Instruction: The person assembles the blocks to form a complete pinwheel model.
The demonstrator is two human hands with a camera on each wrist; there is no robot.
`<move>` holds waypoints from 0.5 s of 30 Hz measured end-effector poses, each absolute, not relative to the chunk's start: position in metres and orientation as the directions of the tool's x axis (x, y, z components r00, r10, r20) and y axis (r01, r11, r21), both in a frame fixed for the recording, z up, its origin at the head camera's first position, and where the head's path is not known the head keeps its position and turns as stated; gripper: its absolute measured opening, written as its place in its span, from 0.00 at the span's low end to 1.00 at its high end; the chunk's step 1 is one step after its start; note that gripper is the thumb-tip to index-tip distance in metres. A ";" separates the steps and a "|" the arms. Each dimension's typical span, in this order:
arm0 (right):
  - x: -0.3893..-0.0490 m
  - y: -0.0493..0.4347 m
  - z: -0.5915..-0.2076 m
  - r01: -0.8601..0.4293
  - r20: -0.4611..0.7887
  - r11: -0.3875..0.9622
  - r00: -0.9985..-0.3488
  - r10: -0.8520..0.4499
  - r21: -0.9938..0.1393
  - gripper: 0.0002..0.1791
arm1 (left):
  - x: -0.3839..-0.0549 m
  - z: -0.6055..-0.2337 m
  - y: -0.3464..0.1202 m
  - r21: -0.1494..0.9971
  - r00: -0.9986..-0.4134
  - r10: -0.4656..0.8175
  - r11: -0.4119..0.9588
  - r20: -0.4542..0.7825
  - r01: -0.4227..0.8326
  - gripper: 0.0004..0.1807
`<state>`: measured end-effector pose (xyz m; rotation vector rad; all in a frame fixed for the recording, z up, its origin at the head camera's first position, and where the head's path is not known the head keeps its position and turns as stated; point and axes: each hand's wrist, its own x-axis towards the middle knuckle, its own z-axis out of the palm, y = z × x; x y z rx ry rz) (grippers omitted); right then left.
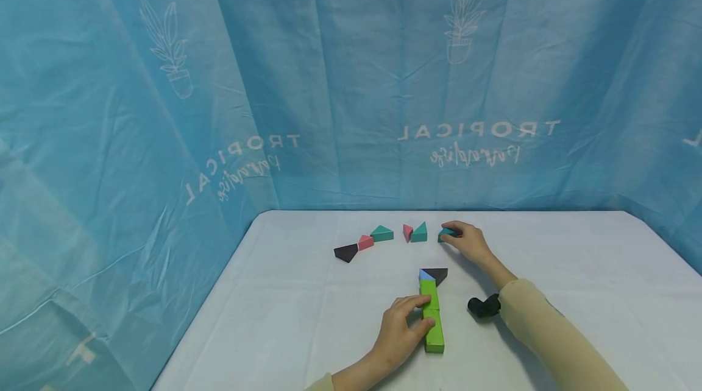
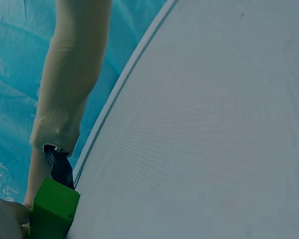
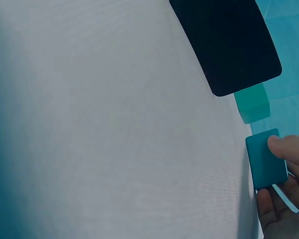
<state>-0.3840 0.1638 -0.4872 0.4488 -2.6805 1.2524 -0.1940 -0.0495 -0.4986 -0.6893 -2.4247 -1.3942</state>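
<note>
My right hand (image 1: 470, 243) is at the far side of the table, pinching a teal triangular block (image 3: 265, 159) between thumb and fingers. In the head view that block is partly hidden by the fingertips. Nearer, my left hand (image 1: 403, 327) rests against two green blocks (image 1: 434, 336) laid end to end, index finger on the farther one and thumb on the nearer one. The left wrist view shows fingers touching the side of the green block (image 2: 54, 209). Beyond the green blocks, a blue triangular block (image 1: 425, 275) and a black triangular block (image 1: 439, 274) adjoin their far end.
Left of the right hand stand a teal triangle (image 1: 419, 233) and a small pink block (image 1: 407, 232). Farther left, another teal block (image 1: 382, 234), a pink block (image 1: 365, 242) and a black block (image 1: 346, 253) form a slanting row. A blue curtain (image 1: 351, 86) hangs behind the white table (image 1: 263, 318).
</note>
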 end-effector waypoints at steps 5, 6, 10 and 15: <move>-0.384 0.165 -0.489 -0.325 0.260 0.613 -0.946 -0.195 -0.720 0.19 | -0.193 -0.498 -0.050 0.745 -0.860 0.276 0.429 0.430 0.511 0.20; -0.384 0.165 -0.489 -0.319 0.259 0.613 -0.948 -0.188 -0.723 0.19 | -0.193 -0.498 -0.050 0.746 -0.861 0.276 0.429 0.428 0.509 0.20; -0.385 0.165 -0.489 -0.301 0.255 0.616 -0.953 -0.164 -0.728 0.19 | -0.194 -0.498 -0.049 0.743 -0.856 0.275 0.426 0.437 0.516 0.20; -0.383 0.168 -0.489 -0.291 0.242 0.596 -0.957 -0.163 -0.749 0.20 | -0.194 -0.498 -0.049 0.740 -0.852 0.274 0.423 0.445 0.523 0.20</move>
